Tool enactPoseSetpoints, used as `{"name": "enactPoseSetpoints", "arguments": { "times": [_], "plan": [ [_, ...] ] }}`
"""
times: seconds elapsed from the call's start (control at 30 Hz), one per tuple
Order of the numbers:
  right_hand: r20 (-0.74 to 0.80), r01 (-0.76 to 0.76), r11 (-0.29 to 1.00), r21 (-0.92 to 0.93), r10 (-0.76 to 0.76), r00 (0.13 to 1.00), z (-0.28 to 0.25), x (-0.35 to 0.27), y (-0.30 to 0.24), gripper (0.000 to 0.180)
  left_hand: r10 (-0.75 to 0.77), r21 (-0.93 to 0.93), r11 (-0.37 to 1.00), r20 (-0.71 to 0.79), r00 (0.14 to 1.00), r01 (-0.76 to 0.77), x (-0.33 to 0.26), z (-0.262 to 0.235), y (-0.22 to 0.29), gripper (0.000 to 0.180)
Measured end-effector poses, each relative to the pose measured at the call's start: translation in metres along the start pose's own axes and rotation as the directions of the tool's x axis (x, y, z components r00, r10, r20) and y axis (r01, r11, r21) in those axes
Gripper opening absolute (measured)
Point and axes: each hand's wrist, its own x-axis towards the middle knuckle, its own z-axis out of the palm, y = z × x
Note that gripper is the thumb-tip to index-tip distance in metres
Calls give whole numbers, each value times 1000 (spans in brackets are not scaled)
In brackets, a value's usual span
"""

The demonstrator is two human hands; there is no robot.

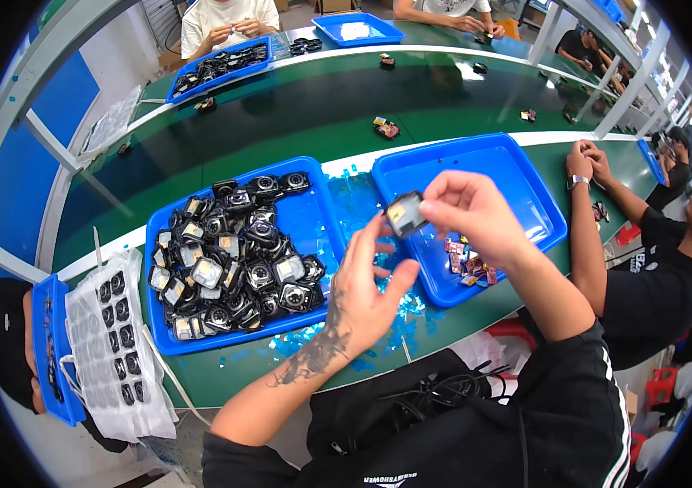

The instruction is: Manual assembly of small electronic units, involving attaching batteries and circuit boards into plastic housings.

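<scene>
My right hand (472,213) is closed in a pinch on a small black-framed device housing (405,215), which shows a pale back with a yellowish patch. My left hand (366,289) is open, its thumb spread wide, and its fingertips come up to the housing's left edge; whether they touch it I cannot tell. Below and beyond my right hand sits a blue tray (517,175) with several small red-and-yellow circuit boards (466,262) at its near end. Left of my hands, another blue tray (317,175) holds a heap of similar black housings (232,264), some with round faces up.
Blue film scraps (289,337) litter the green bench around the trays. A white blister sheet (89,350) with black parts stands at the left. Beyond a white rail, small assemblies (386,128) lie on the green belt. A co-worker's arms (586,220) rest at the right; others sit opposite.
</scene>
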Motion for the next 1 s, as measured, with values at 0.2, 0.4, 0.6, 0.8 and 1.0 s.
{"name": "enactPoseSetpoints", "arguments": {
  "times": [0.2, 0.4, 0.6, 0.8, 1.0],
  "plan": [
    [109, -85, 996, -5, 85, 990, 13, -18, 22, 14, -321, -591, 767, -15, 947, 250, -5, -4, -8, 26],
    [-186, -134, 341, -931, -125, 975, -42, -30, 41, 19, -454, -610, 678, 94, 886, 411, 4, -10, -4, 28],
    [-245, -13, 522, -853, -378, 893, -48, -27, 31, 9, -412, -572, 735, 48, 910, 364, 5, -16, -7, 23],
    [-127, 88, 813, -576, -196, 972, -14, -48, -1, 11, -295, -407, 854, 133, 946, 324, 10, -16, -3, 31],
    [67, 77, 922, -378, -56, 996, 15, -34, -4, 10, -108, -2, 993, 315, 943, 115, 5, -18, 9, 12]
  ]
}}
